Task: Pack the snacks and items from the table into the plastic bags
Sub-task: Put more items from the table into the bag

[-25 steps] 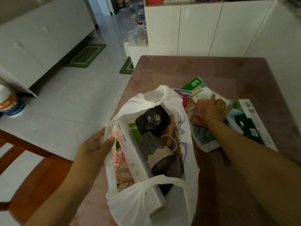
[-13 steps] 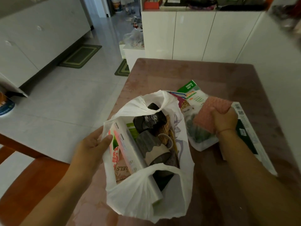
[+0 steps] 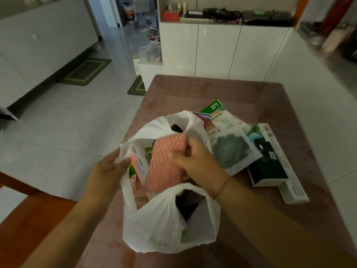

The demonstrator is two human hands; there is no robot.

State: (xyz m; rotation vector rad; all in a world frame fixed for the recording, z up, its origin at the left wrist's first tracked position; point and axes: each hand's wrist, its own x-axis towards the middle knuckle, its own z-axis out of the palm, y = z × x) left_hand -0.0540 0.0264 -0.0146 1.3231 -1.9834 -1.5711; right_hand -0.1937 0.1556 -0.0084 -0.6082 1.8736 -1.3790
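Hands: left hand (image 3: 110,171) pinches the plastic bag (image 3: 160,219) rim open, right hand (image 3: 195,161) grips the pink packet (image 3: 166,163) half inside the bag mouth; probably release next, then fetch the snack packs (image 3: 229,151) on the counter (image 3: 212,89) right of the bag.

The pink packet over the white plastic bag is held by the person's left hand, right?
Not quite: the head view shows the right hand holding the pink packet over the white plastic bag. The left hand holds the bag's rim.
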